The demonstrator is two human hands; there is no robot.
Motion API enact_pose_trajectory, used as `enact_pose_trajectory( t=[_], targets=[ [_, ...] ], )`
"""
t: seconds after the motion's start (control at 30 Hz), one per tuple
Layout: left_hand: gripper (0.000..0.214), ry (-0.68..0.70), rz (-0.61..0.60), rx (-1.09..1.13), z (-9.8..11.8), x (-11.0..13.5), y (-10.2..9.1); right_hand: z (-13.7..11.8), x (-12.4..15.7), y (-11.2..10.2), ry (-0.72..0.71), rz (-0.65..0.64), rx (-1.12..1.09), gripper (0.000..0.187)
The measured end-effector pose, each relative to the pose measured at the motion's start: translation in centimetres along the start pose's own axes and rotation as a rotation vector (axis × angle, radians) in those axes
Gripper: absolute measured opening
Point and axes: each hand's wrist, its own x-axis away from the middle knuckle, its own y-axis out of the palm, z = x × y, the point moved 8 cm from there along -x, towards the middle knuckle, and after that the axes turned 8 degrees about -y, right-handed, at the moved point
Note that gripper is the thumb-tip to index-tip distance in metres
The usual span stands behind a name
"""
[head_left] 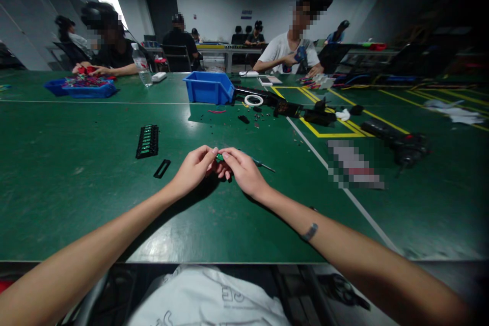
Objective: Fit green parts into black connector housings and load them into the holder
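Observation:
My left hand and my right hand meet above the green table, fingertips pinched together on a small green part. Both hands are closed on it. A thin screwdriver lies on the table just behind my right hand. Left of my hands lie a small black frame and a black rack of green pieces.
A blue bin stands at mid-table, with a white tape ring, black parts and small bits beside it. A power drill lies at right. Other people work at the far side; one has a blue tray and a water bottle.

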Motion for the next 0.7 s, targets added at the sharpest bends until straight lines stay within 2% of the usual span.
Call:
enact_pose_trajectory(
  t=[0.27, 0.4, 0.53, 0.7],
  targets=[
    [0.046, -0.1, -0.128, 0.072, -1.1, -0.7, -0.3, -0.5, 0.0, -0.4, 0.0, -0.046, 0.111, 0.03],
    [0.048, -0.189, -0.213, -0.017, -1.5, -0.7, -0.5, -1.8, 0.3, -0.6, -0.113, -0.107, 0.375, 0.03],
    [0.048, -0.294, -0.297, -0.063, -2.1, -0.5, -0.6, -3.1, 0.7, 0.2, -0.251, -0.215, 0.615, 0.028],
    [0.045, -0.307, -0.361, -0.16, -2.4, -0.4, -0.4, -2.8, 1.0, 0.6, -0.232, -0.273, 0.768, 0.015]
  ],
)
